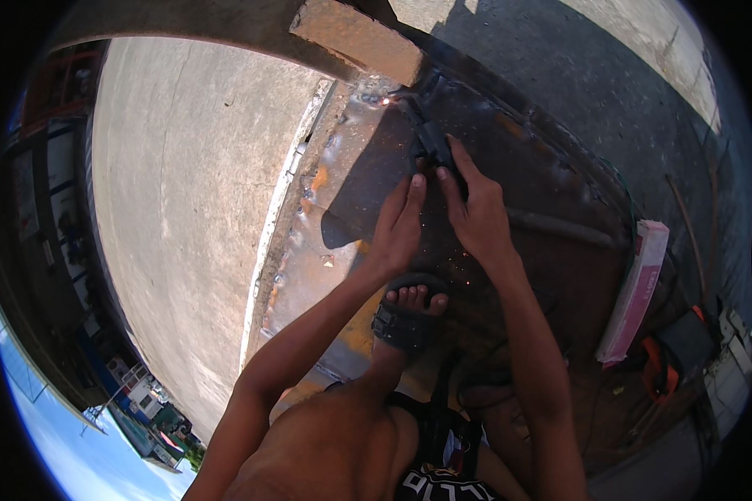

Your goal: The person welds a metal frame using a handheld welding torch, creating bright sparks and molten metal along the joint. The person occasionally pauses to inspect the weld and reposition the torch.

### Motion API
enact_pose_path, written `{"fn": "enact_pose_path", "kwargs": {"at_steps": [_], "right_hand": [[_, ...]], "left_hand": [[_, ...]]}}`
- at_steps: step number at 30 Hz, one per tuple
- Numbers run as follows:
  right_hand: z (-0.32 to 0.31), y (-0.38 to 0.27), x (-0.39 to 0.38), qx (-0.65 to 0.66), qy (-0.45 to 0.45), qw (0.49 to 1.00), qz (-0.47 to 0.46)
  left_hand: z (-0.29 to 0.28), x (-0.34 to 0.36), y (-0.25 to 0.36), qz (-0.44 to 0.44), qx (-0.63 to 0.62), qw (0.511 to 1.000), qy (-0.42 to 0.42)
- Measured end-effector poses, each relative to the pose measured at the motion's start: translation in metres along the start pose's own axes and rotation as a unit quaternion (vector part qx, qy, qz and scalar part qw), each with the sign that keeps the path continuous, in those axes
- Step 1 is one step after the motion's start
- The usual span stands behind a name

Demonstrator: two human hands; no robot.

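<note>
A black welding holder (430, 138) points away from me, its far end at a small bright glow on the steel plate (376, 159). My right hand (480, 209) grips its near end, with a finger stretched along the right side. From the left, my left hand (399, 224) closes on the same near end with its fingertips. Parts of both grips are hidden behind the hands. Beyond the glow lies a rusty rectangular steel bar (363, 42). Small orange sparks scatter over the plate below the hands.
My sandalled foot (409, 305) rests on the plate just below the hands. At right lie a long pink and white box (635, 292) and a black and orange object (668, 359). A round rod (560, 225) lies right of my hand. Concrete ground (192, 184) stretches left.
</note>
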State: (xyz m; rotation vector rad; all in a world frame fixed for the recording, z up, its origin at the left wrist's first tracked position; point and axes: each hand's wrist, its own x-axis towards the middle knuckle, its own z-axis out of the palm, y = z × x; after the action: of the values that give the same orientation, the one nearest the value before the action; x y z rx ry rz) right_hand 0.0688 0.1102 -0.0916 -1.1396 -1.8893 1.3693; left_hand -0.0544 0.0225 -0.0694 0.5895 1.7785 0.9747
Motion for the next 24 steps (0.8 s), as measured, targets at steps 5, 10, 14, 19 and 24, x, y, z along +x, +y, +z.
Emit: {"fn": "enact_pose_path", "kwargs": {"at_steps": [5, 10, 14, 19, 24], "right_hand": [[0.002, -0.001, 0.000, -0.006, -0.002, 1.000, -0.001], [0.002, -0.001, 0.001, -0.015, -0.007, 1.000, -0.004], [0.002, -0.002, 0.001, -0.023, -0.010, 1.000, 0.000], [0.003, -0.001, 0.002, -0.020, -0.015, 1.000, 0.003], [0.003, -0.002, 0.003, -0.020, -0.021, 1.000, 0.008]], "left_hand": [[0.001, 0.001, -0.003, 0.028, -0.034, 0.999, -0.001], [0.000, 0.002, -0.006, 0.019, -0.025, 0.999, 0.005], [-0.002, 0.000, 0.002, -0.008, -0.034, 0.999, -0.018], [-0.004, 0.001, 0.002, -0.024, -0.049, 0.998, -0.030], [-0.002, 0.002, -0.004, -0.008, -0.043, 0.999, -0.003]]}}
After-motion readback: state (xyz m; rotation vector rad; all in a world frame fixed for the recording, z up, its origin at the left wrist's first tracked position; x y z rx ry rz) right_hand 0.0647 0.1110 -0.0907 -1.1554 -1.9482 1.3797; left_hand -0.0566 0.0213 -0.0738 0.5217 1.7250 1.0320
